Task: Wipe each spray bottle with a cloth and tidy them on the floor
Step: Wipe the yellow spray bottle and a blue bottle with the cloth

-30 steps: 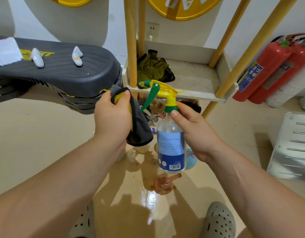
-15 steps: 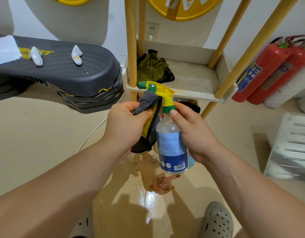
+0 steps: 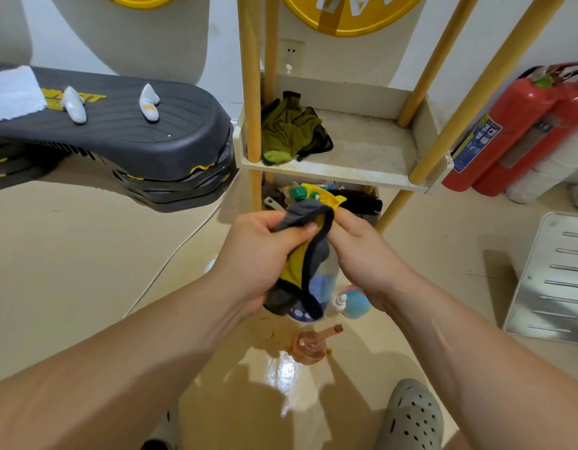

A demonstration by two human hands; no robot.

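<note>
Bottle (image 3: 325,280) sits at the centre of the frame, upright and off the floor, mostly wrapped in the cloth (image 3: 300,261), its yellow sprayer (image 3: 323,195) poking out above; the left hand (image 3: 258,251) grips the cloth, fingers curled and thumb pressing the fabric against the bottle's neck; the right hand (image 3: 362,251) has its fingers curled round the bottle's upper part from the other side; at the lower right a grey clog (image 3: 411,417) stands on the floor (image 3: 70,271); just below the hands a pink bottle (image 3: 308,344) and a small blue bottle (image 3: 354,303) stand on the floor; at the right edge lies a metal panel (image 3: 554,280); above the hands a shelf (image 3: 362,147) holds a green rag (image 3: 287,131); at the upper left is a stack of black boards (image 3: 135,134); at the upper right two extinguishers (image 3: 515,131) lean on the wall.
</note>
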